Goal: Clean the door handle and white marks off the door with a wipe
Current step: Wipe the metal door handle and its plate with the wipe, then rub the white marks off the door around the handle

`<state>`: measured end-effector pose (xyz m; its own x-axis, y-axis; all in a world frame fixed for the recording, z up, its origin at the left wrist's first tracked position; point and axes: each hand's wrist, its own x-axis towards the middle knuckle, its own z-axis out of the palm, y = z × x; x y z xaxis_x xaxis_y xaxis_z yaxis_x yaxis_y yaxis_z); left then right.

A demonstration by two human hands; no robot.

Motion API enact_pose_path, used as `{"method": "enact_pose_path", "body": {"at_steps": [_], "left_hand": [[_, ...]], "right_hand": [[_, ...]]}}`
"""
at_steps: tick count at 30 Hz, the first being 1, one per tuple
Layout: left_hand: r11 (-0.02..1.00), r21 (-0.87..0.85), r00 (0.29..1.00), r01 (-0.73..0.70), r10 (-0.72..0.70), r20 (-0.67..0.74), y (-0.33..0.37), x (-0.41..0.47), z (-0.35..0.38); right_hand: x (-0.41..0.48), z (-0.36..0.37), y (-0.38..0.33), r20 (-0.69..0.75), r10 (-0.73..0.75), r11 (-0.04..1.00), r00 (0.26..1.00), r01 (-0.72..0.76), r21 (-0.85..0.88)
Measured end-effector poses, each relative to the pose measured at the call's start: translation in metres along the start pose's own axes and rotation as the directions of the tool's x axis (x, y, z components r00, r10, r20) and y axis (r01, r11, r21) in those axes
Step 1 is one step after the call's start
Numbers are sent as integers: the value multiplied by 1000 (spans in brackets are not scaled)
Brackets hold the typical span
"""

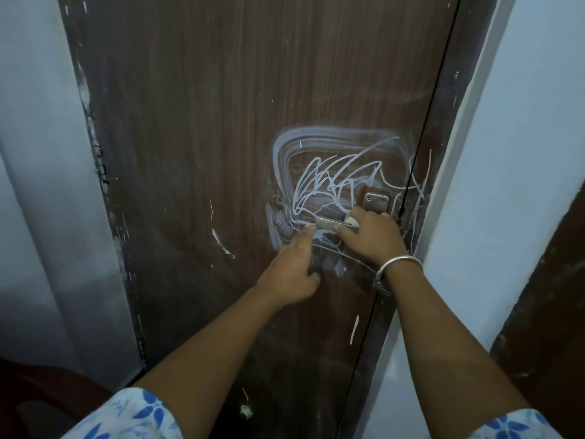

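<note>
A brown wooden door [221, 122] carries white scribbles and smears [319, 179] around a metal handle [329, 224] with a screwed plate [376, 201]. My right hand [370, 239] grips the handle, with a small white wipe [351, 221] pinched between its fingers against the metal. A silver bangle sits on that wrist. My left hand [292, 267] reaches up from below, its index finger extended and touching the free left end of the handle, the other fingers curled.
A pale blue wall [522, 153] and door frame stand at the right, a light curtain or wall [38, 185] at the left. More white flecks and chips [223, 242] dot the door. A dark reddish object [47, 391] sits at the lower left.
</note>
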<state>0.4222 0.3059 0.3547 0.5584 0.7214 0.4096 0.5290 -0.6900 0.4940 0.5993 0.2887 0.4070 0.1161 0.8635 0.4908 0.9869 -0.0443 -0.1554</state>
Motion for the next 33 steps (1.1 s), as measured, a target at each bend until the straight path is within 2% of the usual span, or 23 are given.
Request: {"method": "enact_pose_path", "body": {"at_steps": [2, 4, 9, 13, 20, 24, 27, 29, 30, 33], "left_hand": [[1000, 2, 1000, -10, 10, 4, 4, -1, 3], [1000, 0, 1000, -14, 14, 7, 7, -1, 3], [1000, 7, 1000, -3, 3, 4, 15, -3, -2], [1000, 12, 1000, -18, 18, -12, 21, -3, -9], [999, 2, 998, -37, 37, -54, 16, 0, -15], [999, 4, 999, -34, 35, -42, 14, 3, -12], [999, 3, 998, -40, 40, -55, 7, 7, -19], [999, 8, 995, -41, 41, -90, -1, 13, -28], [999, 13, 992, -39, 40, -117, -5, 17, -33], [999, 25, 981, -46, 50, -190, -15, 29, -45]], "right_hand": [[0, -1, 2, -39, 10, 991, 999, -4, 132], [-3, 2, 3, -68, 21, 987, 997, -9, 160], [-17, 20, -10, -248, 118, 993, 961, -116, 21], [-26, 23, -17, -347, 151, 987, 926, -163, -4], [-27, 24, -21, -367, 153, 981, 918, -185, -55], [-24, 21, -21, -327, 168, 977, 930, -202, -72], [-21, 14, -24, -392, 243, 968, 887, -250, 34], [-16, 7, -34, -520, 265, 962, 812, -186, 199], [-12, 5, -42, -579, 218, 969, 785, -101, 227], [6, 6, -68, -630, -38, 979, 776, 156, 133]]}}
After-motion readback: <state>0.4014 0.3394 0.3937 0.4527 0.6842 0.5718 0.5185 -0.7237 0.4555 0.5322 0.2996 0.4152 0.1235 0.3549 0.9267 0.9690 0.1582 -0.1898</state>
